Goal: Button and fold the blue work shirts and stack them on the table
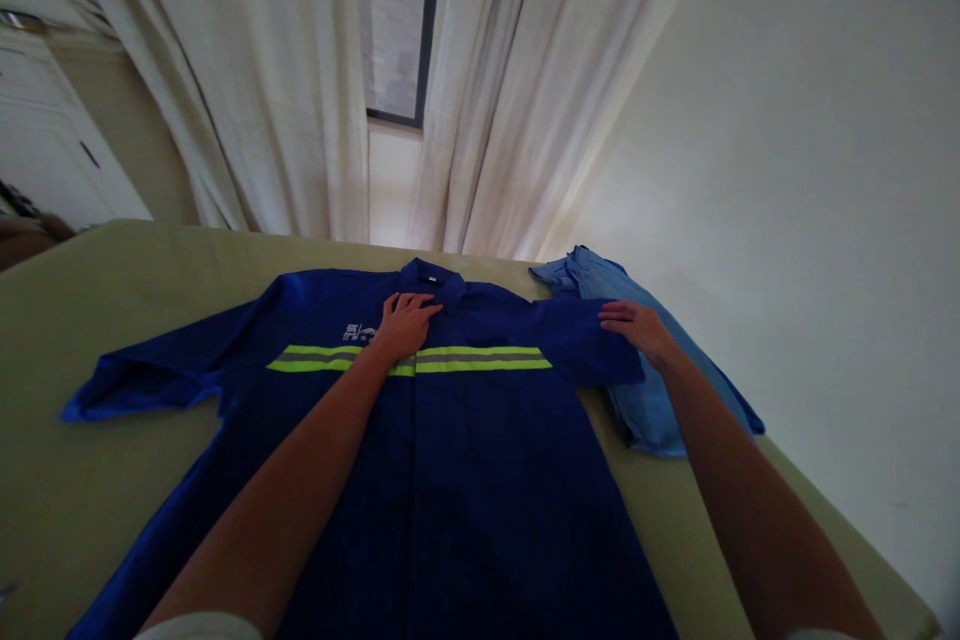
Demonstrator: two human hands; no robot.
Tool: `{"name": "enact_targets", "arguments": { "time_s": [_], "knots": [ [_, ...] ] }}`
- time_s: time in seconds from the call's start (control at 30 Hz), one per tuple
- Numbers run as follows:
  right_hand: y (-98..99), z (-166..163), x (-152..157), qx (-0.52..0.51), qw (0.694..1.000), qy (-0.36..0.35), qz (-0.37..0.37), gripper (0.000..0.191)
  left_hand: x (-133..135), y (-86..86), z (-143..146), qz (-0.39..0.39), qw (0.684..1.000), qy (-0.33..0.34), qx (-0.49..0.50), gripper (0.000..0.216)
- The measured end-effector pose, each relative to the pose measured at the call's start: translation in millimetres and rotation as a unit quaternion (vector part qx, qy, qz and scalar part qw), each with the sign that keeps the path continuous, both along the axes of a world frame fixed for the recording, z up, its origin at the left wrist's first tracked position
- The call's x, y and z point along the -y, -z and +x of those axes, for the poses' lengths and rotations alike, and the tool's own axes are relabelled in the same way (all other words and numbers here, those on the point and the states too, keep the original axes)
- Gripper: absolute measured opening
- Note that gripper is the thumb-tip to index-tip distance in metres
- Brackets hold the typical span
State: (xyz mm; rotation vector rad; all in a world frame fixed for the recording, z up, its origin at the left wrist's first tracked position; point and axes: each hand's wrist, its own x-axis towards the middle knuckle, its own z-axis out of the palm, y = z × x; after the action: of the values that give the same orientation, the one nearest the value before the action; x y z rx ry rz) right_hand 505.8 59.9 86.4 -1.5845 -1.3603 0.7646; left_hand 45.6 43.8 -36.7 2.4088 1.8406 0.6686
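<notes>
A dark blue work shirt with a yellow-green and grey reflective band across the chest lies spread out, front side up. Its collar points away from me, and white print shows on one side of the chest. My left hand rests flat just below the collar, fingers apart. On the right, my right hand touches the upper edge of the sleeve with its fingers stretched out; its thumb is hidden. The opposite sleeve extends out to the left, slightly creased.
Lighter blue folded clothing lies at the right, partly under the sleeve, close to the white wall. The pale greenish table carries the shirt. Beyond it hang long light curtains beside a window.
</notes>
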Motion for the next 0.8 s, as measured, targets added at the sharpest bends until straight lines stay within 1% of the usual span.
{"name": "enact_targets", "arguments": {
  "time_s": [0.03,0.07,0.13,0.17,0.2,0.23,0.3,0.33,0.37,0.4,0.43,0.47,0.5,0.57,0.6,0.63,0.67,0.73,0.8],
  "knots": [
    [3.7,-3,1,-0.010,1.000,-0.007,0.016,0.034,0,-0.8,0,0.001,1.000,0.004,0.003,0.056],
    [6.7,-7,2,-0.028,0.998,-0.014,0.050,0.036,1,-1.7,0,0.003,1.000,0.009,0.006,0.056],
    [10.8,-13,1,-0.065,0.986,-0.010,0.152,0.039,3,-3.7,1,0.007,1.000,0.020,0.012,0.057],
    [12.1,-14,1,-0.075,0.976,0.006,0.204,0.038,3,-4.8,2,0.010,1.000,0.024,0.016,0.057],
    [13.1,-15,0,-0.070,0.968,0.033,0.238,0.036,4,-5.7,2,0.012,0.999,0.026,0.020,0.057],
    [13.9,-16,-2,-0.050,0.965,0.072,0.249,0.033,4,-6.5,2,0.012,0.999,0.030,0.025,0.056],
    [15.4,-18,-4,0.036,0.962,0.174,0.209,0.026,5,-7.8,3,0.009,0.999,0.037,0.032,0.055],
    [16.4,-22,-5,0.090,0.953,0.223,0.183,0.023,5,-8.4,3,0.008,0.999,0.041,0.035,0.055],
    [17.7,-29,-7,0.137,0.943,0.250,0.170,0.021,5,-8.9,3,0.007,0.998,0.045,0.037,0.055],
    [19.6,-40,-10,0.173,0.937,0.251,0.171,0.021,5,-9.4,3,0.007,0.998,0.051,0.038,0.055],
    [22.4,-55,-14,0.195,0.936,0.228,0.183,0.021,5,-9.8,3,0.007,0.998,0.056,0.040,0.055],
    [26.2,-74,-19,0.202,0.942,0.180,0.197,0.021,4,-10.1,3,0.006,0.997,0.060,0.041,0.056],
    [31.1,-96,-25,0.193,0.953,0.115,0.204,0.022,4,-10.4,4,0.005,0.997,0.064,0.044,0.056],
    [44.1,-147,-40,0.151,0.970,-0.024,0.189,0.024,4,-11.0,4,0.005,0.997,0.062,0.052,0.054],
    [51.8,-173,-48,0.126,0.973,-0.083,0.177,0.027,3,-11.3,4,0.005,0.997,0.057,0.060,0.052],
    [60.0,-198,-56,0.112,0.972,-0.124,0.163,0.031,3,-11.6,4,0.004,0.996,0.047,0.071,0.049],
    [68.5,-220,-64,0.106,0.973,-0.146,0.145,0.034,2,-12.0,3,0.002,0.996,0.033,0.083,0.045],
    [85.2,-253,-75,0.125,0.976,-0.148,0.097,0.038,1,-12.7,2,0.001,0.994,-0.013,0.108,0.039],
    [99.7,-272,-81,0.184,0.971,-0.135,0.067,0.043,0,-12.7,2,0.012,0.989,-0.081,0.125,0.037]
  ]
}}
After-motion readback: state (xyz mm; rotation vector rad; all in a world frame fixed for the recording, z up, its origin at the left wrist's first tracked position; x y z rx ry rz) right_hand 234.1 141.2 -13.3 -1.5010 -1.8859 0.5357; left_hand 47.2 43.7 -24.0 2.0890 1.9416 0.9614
